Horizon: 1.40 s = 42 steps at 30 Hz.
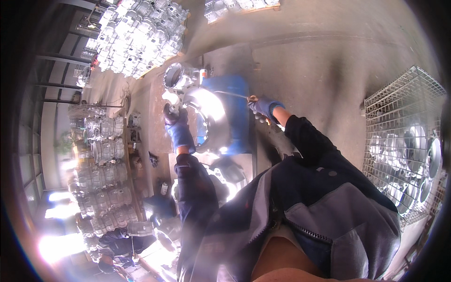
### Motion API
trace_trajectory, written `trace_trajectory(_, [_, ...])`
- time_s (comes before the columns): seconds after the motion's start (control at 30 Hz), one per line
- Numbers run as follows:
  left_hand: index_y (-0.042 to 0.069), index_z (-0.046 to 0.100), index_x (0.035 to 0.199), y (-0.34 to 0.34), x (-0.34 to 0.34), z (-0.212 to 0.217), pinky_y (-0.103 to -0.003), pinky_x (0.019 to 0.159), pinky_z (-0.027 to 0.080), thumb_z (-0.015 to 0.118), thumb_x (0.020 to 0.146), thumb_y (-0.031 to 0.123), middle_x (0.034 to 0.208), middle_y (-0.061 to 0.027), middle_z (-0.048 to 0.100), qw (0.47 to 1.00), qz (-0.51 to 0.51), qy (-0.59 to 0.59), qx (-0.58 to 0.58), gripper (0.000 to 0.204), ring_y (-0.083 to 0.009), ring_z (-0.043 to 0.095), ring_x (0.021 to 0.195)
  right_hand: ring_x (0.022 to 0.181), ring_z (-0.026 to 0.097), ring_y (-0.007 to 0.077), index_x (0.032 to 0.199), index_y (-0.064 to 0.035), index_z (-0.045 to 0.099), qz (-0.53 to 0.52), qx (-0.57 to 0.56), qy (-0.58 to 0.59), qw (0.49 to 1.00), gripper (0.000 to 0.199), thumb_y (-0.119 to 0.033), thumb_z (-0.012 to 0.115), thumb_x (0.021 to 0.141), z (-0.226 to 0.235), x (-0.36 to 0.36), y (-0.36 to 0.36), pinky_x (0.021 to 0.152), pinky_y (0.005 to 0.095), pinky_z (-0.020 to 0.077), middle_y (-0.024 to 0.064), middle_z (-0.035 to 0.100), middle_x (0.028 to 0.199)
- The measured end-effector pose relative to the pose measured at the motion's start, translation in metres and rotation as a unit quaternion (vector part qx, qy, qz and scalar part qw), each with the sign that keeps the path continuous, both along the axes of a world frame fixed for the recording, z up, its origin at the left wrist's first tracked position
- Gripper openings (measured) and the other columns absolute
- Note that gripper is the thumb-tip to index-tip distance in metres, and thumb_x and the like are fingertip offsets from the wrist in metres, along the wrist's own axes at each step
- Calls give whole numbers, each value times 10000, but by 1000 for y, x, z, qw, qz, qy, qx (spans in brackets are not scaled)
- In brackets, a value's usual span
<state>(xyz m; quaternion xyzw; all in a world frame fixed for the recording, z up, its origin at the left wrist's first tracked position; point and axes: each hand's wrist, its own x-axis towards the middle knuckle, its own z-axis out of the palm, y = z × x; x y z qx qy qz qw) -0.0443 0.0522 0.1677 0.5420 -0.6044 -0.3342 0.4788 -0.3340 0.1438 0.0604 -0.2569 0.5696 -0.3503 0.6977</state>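
Observation:
A large ring-shaped metal casting [217, 115], shiny with glare, stands on a blue work surface [239, 127]. Its wide round opening faces left. My left hand [176, 126], in a blue and dark work glove, grips the casting's upper left edge. To the right of the casting, my gloved right hand [265, 108] is closed round the brownish handle of a thin rod-like hand tool [232, 95]. The tool's long metal shaft points left to the casting's upper part; glare hides whether its tip touches.
Another round casting [181, 75] stands just beyond, beside a small white and orange container [203, 75]. More metal lies nearer me. Stacked castings [141, 37] fill the far left. A wire mesh cage [399, 141] with metal parts stands right. Another person [124, 246] works at lower left.

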Motion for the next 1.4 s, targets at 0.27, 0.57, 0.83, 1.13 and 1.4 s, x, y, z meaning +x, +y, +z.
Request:
trace_trajectory(0.27, [105, 399, 1368, -9, 4, -6, -224, 635, 448, 648, 857, 25, 1037, -46, 544, 999, 10, 28, 19, 574, -89, 508, 763, 544, 468, 101, 1118, -158, 513, 5, 29, -67, 997, 174, -255, 494, 975, 5, 11, -1, 450, 276, 412, -9, 500, 714])
trace_trajectory(0.57, [124, 388, 1375, -8, 3, -3, -224, 700, 447, 656, 860, 20, 1089, -47, 545, 999, 5, 40, 24, 589, -89, 508, 827, 501, 459, 111, 984, -170, 523, 30, 11, -65, 997, 163, -332, 508, 964, -10, 4, -7, 437, 299, 404, -6, 496, 679])
trace_trajectory(0.83, [142, 421, 1350, 8, -9, 11, -222, 626, 405, 654, 864, 32, 934, 15, 489, 998, 10, 56, 33, 550, -66, 459, 740, 540, 506, 118, 1054, -177, 592, 27, -21, -111, 993, 214, -346, 498, 962, -52, 2, -19, 472, 318, 441, 3, 567, 736])
trace_trajectory(1.13, [161, 434, 1349, 4, -9, 9, -220, 601, 401, 655, 870, 43, 911, 30, 511, 999, 12, 38, 18, 540, -58, 468, 716, 640, 608, 131, 1279, -97, 544, 161, -3, 163, 973, 395, -283, 528, 930, 28, -14, 39, 561, 318, 519, 70, 663, 933])
trace_trajectory(1.4, [136, 376, 1394, 4, -7, 8, -231, 766, 444, 631, 846, -42, 1091, -33, 556, 998, -2, 59, 24, 630, -101, 537, 903, 510, 543, 103, 1122, -94, 640, 226, 16, 168, 959, 284, -285, 561, 927, 51, -29, 98, 455, 277, 445, 13, 599, 663])
